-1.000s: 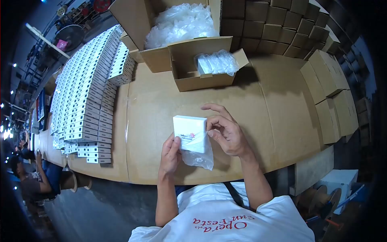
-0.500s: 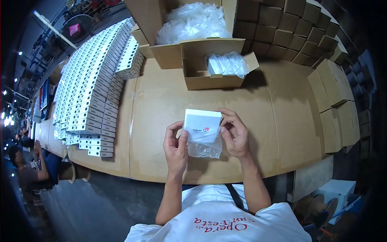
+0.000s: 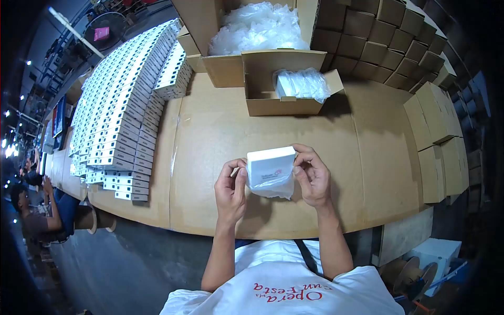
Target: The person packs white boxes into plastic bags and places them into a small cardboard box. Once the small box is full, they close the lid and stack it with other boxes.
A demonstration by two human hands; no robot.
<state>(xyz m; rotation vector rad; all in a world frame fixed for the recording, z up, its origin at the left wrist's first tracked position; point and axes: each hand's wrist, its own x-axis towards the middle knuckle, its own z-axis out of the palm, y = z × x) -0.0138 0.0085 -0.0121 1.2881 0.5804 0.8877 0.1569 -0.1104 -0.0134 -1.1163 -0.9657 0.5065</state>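
- White box, partly inside a clear plastic bag, held up between the two hands above the table, just beyond the white shirt. Its face shows a small red mark and dark print, too blurred to read.
- On the shirt, red lettering reads "Opera" and "Festa".
- Left hand: thumb and fingertips pinched together on the bag at the box's left edge.
- Right hand: thumb and bent fingers pinched on the bag at the right edge.
- To the left, stacked white cartons carry black squares and end labels too small to read.
- To the right, brown boxes stand stacked.
- Beyond the hands, a small open carton holds items in clear wrap.
- Behind it, a large open carton is heaped with clear plastic.
- At the back right, piled brown cartons.
- Far left, a seated person, hands raised.
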